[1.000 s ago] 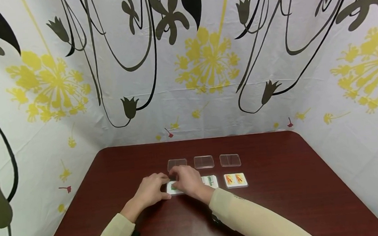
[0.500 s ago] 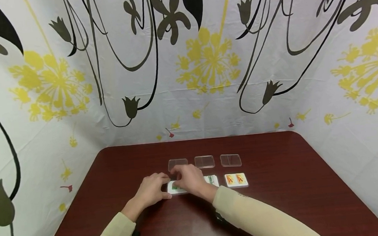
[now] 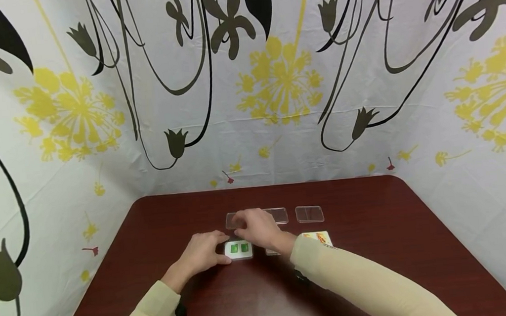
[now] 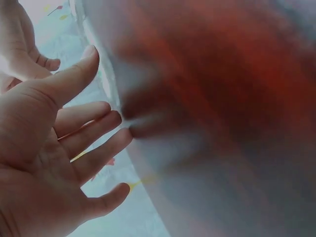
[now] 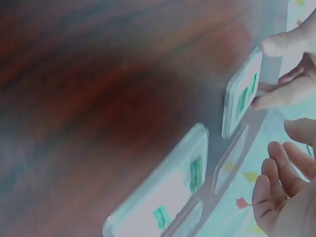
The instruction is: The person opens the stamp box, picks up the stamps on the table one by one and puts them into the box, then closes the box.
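Observation:
A small clear case with white cards bearing two green pictures (image 3: pixel 239 249) lies flat in the head view. My left hand (image 3: pixel 201 253) holds its left end, thumb at the near edge and a finger at the far edge; the right wrist view shows this left hand (image 5: pixel 294 74) too. Above and behind the case hovers my right hand (image 3: pixel 258 227), fingers loosely bent, nothing visible in it. Its fingers (image 5: pixel 281 163) hang apart from the cases. A second card case (image 5: pixel 173 192) with green pictures is mostly hidden under my right wrist in the head view.
A third card case (image 3: pixel 317 237) with orange pictures is partly covered by my right sleeve. Clear lids, left (image 3: pixel 230 221), middle (image 3: pixel 280 215) and right (image 3: pixel 309 214), form a row behind the cases on the dark red table (image 3: pixel 176 208). Patterned cloth (image 3: pixel 280 161) hangs around.
My right hand has lifted off the left card case and moved slightly away and right, uncovering its green pictures. My left hand keeps its place.

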The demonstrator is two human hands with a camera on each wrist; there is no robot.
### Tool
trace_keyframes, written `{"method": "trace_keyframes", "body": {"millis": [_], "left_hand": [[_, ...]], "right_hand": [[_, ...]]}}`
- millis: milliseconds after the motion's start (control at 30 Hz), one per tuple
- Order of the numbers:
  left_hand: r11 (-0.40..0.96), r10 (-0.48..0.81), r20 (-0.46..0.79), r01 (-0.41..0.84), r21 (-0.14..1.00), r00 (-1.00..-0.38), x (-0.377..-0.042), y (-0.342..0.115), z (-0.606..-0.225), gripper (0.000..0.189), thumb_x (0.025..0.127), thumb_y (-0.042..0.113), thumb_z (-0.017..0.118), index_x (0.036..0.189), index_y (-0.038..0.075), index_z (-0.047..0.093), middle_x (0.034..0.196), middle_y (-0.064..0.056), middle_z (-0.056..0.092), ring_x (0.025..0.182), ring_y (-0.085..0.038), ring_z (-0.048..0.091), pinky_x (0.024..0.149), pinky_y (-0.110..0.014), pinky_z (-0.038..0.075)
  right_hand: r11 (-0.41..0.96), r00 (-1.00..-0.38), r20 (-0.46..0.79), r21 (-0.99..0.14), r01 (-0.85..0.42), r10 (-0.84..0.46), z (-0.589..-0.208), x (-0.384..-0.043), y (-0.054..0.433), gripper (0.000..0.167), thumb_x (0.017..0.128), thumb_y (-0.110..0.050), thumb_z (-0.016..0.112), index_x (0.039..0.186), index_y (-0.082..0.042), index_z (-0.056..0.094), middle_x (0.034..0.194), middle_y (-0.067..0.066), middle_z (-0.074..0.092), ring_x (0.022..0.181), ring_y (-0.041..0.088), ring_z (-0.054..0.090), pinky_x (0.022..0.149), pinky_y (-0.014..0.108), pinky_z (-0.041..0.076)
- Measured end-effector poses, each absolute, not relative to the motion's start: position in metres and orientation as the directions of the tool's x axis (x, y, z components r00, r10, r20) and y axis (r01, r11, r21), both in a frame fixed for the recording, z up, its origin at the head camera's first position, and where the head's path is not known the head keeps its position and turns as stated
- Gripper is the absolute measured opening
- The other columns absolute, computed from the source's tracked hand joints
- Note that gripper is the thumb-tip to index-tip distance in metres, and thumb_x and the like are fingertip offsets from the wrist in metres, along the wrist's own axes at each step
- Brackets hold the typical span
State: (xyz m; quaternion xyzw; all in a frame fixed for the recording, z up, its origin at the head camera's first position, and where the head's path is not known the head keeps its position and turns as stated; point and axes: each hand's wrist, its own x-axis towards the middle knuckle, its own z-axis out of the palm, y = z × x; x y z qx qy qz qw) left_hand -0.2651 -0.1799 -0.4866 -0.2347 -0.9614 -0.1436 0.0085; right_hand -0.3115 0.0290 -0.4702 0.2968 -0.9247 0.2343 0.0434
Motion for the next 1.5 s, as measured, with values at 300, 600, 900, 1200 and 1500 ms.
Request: {"method": "trace_keyframes", "body": {"millis": [300,600,900,1200,1500], "left_hand": [[0.854,0.379,0.095,0.387,0.348,-0.921,-0.293,-0.175,-0.461,0.046,0.088,0.033,0.08,0.126,0.009,0.071,0.119,-0.008,0.07,0.102,-0.023,0.067,0.087,-0.047,0.053],[0.871,0.309,0.084,0.317,0.375,-0.947,-0.323,-0.175,-0.459,0.052,0.091,0.034,0.076,0.136,0.01,0.064,0.132,-0.009,0.064,0.119,-0.028,0.06,0.098,-0.052,0.046],[0.894,0.315,-0.036,0.284,0.346,-0.949,-0.339,-0.179,-0.473,0.072,0.089,0.047,0.075,0.15,0.019,0.05,0.157,-0.019,0.035,0.147,-0.042,0.024,0.107,-0.076,0.015],[0.914,0.312,-0.104,0.268,0.305,-0.944,-0.346,-0.175,-0.476,0.078,0.086,0.052,0.076,0.153,0.023,0.047,0.163,-0.024,0.019,0.149,-0.05,0.005,0.106,-0.078,0.007],[0.906,0.312,-0.117,0.259,0.334,-0.943,-0.35,-0.178,-0.479,0.064,0.085,0.045,0.08,0.143,0.025,0.06,0.162,-0.019,0.024,0.148,-0.051,0.007,0.107,-0.078,0.005]], "right_hand": [[0.754,-0.824,0.213,-0.333,-0.566,-0.524,-0.462,-0.338,0.034,0.028,0.091,-0.03,0.074,0.116,-0.016,0.075,0.102,0.0,0.072,0.081,0.012,0.062,0.066,0.033,0.052],[0.829,-0.838,0.134,-0.132,-0.544,-0.528,-0.473,-0.361,0.045,0.043,0.095,-0.04,0.069,0.131,-0.016,0.068,0.117,0.003,0.065,0.107,0.027,0.055,0.083,0.044,0.05],[0.824,-0.825,0.071,-0.06,-0.564,-0.56,-0.486,-0.37,0.059,0.064,0.091,-0.063,0.064,0.142,-0.024,0.06,0.153,0.009,0.043,0.146,0.035,0.027,0.11,0.059,0.03],[0.844,-0.846,-0.003,-0.07,-0.532,-0.533,-0.5,-0.377,0.069,0.079,0.087,-0.075,0.056,0.152,-0.032,0.046,0.165,0.009,0.02,0.152,0.038,0.007,0.114,0.066,0.013],[0.832,-0.837,0.03,-0.094,-0.547,-0.547,-0.505,-0.375,0.069,0.072,0.087,-0.075,0.057,0.145,-0.032,0.056,0.165,0.006,0.023,0.152,0.037,0.01,0.115,0.064,0.013]]}}
